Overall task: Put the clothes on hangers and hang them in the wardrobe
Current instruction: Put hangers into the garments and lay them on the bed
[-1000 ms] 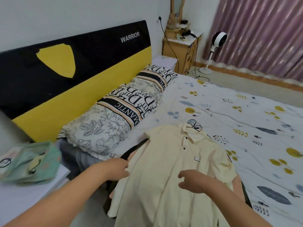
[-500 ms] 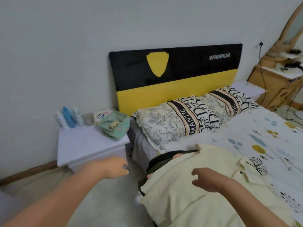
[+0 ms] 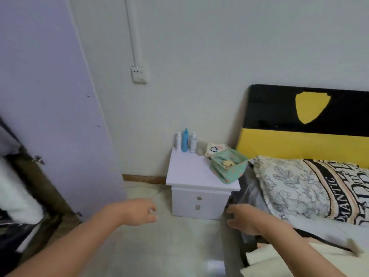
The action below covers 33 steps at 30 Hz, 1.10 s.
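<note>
Both hands hang in the air over the floor and hold nothing. My left hand (image 3: 139,211) has loosely curled fingers, in front of the open wardrobe door (image 3: 50,96). My right hand (image 3: 242,217) reaches out beside the bed's edge with relaxed fingers. The cream shirt (image 3: 265,256) lies at the bottom right on the bed, partly cut off by the frame, over a dark garment (image 3: 311,235). At the far left, the wardrobe interior (image 3: 18,196) shows blurred white and dark clothes. No hanger is visible.
A white bedside cabinet (image 3: 191,172) stands between wardrobe and bed, carrying bottles (image 3: 185,140) and a green fabric pouch (image 3: 227,166). A patterned pillow (image 3: 311,188) lies under the black and yellow headboard (image 3: 303,124). Pale floor (image 3: 159,246) spreads below my hands.
My view has swung left from the bed toward the wardrobe. Both hands came off the cream shirt and now hover over the floor.
</note>
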Motion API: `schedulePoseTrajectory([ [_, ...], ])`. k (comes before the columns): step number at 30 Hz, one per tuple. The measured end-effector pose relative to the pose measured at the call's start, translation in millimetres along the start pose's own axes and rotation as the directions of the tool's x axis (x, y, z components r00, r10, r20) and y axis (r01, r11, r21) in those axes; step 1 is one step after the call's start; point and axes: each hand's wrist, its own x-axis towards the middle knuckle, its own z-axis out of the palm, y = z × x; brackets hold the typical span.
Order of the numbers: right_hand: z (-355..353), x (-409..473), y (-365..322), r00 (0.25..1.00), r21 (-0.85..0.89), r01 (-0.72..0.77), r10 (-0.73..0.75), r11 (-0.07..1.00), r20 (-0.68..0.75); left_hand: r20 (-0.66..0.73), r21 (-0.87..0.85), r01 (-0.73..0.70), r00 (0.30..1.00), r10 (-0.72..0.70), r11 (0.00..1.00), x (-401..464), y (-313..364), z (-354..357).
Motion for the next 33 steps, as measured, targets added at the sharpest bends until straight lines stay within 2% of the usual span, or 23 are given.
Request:
schedulePoseTrajectory([
  [11, -5, 77, -227, 0.96, -0.09, 0.272, -0.264, 0.958, 0.098, -0.099, -0.192, 0.267, 0.952, -0.289, 0.945, -91, -211, -21],
  [20, -40, 155, -364, 0.864, -0.206, 0.499, -0.466, 0.842, 0.19, -0.112, -0.437, 0.416, 0.855, -0.507, 0.797, -132, -325, -36],
  [26, -86, 200, -463, 0.772, -0.26, 0.633, -0.62, 0.729, 0.143, -0.198, -0.593, 0.426, 0.745, -0.637, 0.683, -148, -391, -68],
  [33, -135, 200, -583, 0.587, -0.215, 0.799, -0.806, 0.561, 0.08, -0.318, -0.734, 0.377, 0.545, -0.776, 0.565, -165, -452, -99],
])
